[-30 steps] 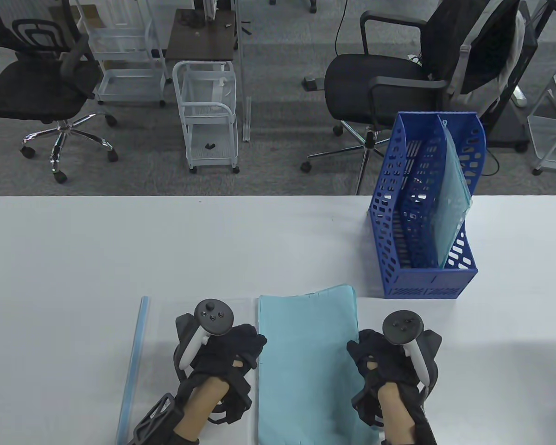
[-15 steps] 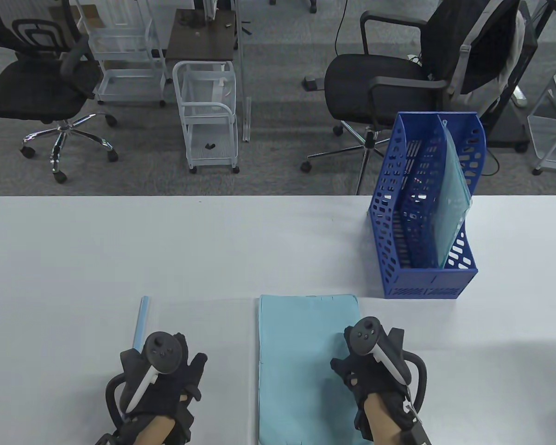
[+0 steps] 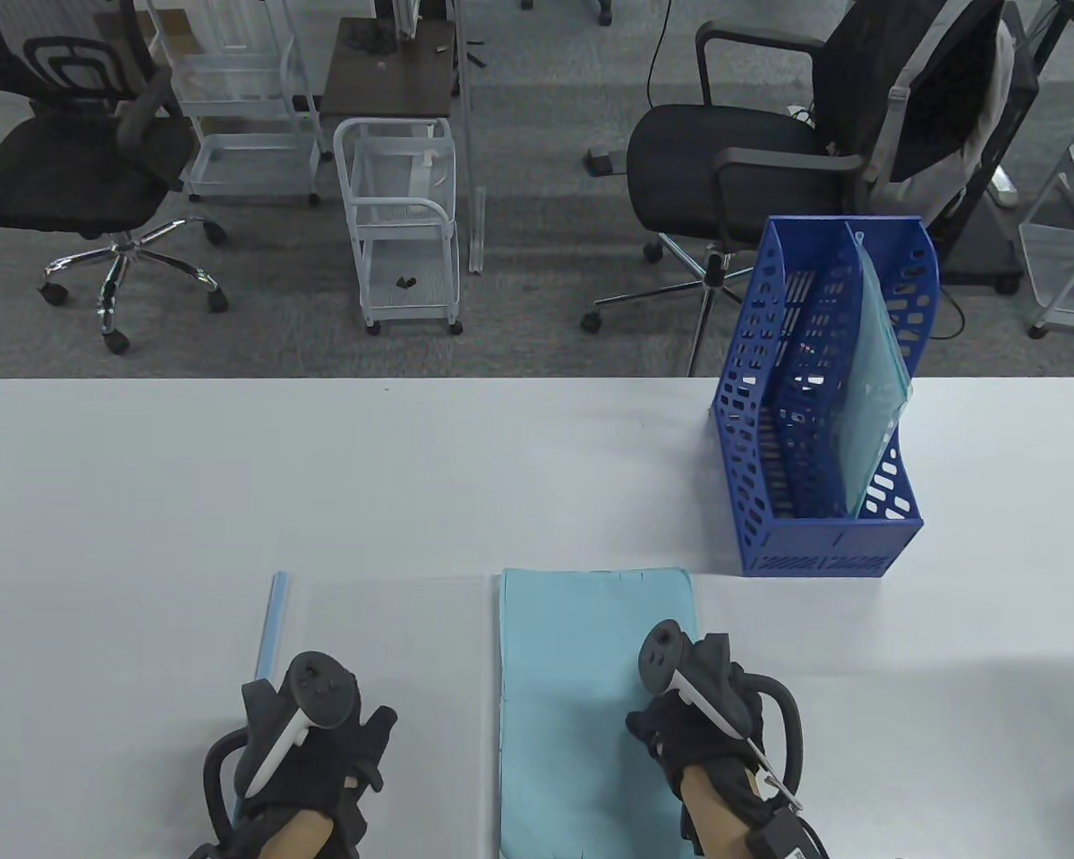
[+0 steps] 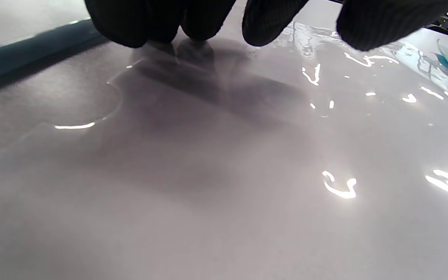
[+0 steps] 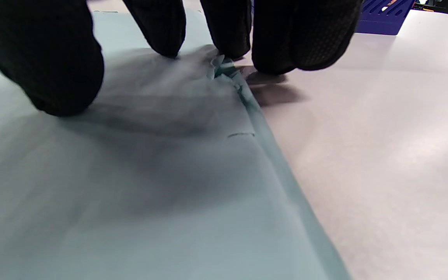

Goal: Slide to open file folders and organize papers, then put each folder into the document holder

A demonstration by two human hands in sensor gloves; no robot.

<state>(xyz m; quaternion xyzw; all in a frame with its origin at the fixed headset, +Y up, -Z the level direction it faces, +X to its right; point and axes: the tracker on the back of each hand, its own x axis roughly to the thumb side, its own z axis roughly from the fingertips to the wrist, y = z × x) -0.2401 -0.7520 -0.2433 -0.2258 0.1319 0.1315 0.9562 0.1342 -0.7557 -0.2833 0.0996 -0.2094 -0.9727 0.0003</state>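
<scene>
A stack of teal papers lies at the near edge of the white table. My right hand is over its right edge; the fingertips touch that edge, where the sheets ruffle up slightly, and the thumb is over the paper. Left of the stack lies a clear file folder with its blue slide bar beside it. My left hand rests on the clear folder, fingertips touching near a thumb notch. The blue document holder stands at the right, one translucent folder in it.
Beyond the table's far edge are office chairs and white wire carts on grey carpet. The document holder has a second slot to the left of the stored folder.
The left hand left the stack's left edge and moved left and nearer onto the clear folder. The right hand shifted onto the stack's right edge. The fanned sheets now lie squared.
</scene>
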